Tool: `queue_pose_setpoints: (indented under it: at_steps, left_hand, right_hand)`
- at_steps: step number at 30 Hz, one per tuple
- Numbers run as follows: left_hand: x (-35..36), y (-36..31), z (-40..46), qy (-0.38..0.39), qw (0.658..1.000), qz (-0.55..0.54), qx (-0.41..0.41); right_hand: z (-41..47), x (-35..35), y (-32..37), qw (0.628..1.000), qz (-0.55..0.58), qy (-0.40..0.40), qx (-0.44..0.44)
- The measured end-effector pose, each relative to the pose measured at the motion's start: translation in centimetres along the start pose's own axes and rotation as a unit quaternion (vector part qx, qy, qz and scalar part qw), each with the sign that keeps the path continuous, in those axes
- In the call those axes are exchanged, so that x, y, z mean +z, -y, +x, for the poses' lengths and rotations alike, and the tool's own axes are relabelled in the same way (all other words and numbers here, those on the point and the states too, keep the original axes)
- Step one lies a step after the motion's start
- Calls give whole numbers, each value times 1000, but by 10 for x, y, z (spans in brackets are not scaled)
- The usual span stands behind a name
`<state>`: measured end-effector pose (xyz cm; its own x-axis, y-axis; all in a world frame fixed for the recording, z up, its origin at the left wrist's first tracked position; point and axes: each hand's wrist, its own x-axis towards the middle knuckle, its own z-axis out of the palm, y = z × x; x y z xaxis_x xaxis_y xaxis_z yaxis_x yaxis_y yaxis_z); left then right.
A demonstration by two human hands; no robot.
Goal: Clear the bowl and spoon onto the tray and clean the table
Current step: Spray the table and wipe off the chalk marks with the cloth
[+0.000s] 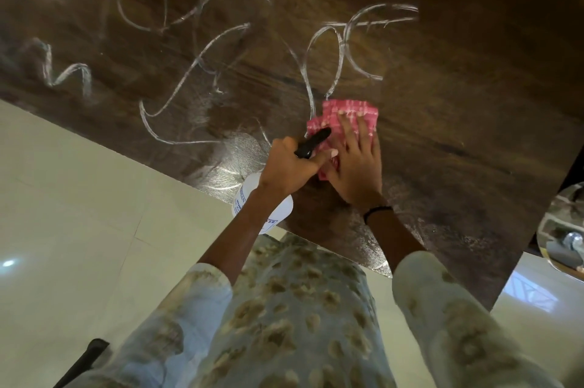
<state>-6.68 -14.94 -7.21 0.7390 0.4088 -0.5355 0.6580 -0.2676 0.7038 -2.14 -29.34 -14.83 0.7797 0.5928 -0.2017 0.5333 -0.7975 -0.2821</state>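
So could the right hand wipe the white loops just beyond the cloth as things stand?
Probably yes. The right hand lies flat on the pink cloth, and the tabletop between it and the nearest white loops is bare.

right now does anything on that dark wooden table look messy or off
Yes. White looping scribbles run across much of the dark wooden table, unwiped. The right hand presses a pink checked cloth flat at their near end, while the left hand grips a white spray bottle with a black trigger head at the table's edge.
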Motion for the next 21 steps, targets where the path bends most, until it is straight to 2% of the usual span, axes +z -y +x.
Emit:
queue_pose_setpoints:
  at_steps: [5,10,14,18,21]
  left_hand:
    - [-11,-15,1,-23,998,-46,38]
    - [-20,-28,6,-18,996,-44,76]
    - [-20,-36,10,-22,993,-40,108]
    - [-16,-40,12,-18,988,-38,147]
    - [-14,-38,13,-26,985,-37,166]
  right_hand:
    - [-55,5,-25,991,-53,54,-108]
    - [-47,-17,-65,998,-39,39,5]
    - [1,-17,-44,995,-3,1,102]
    - [15,-9,-14,998,-6,2,55]
    - [5,-9,-21,1000,-2,4,6]
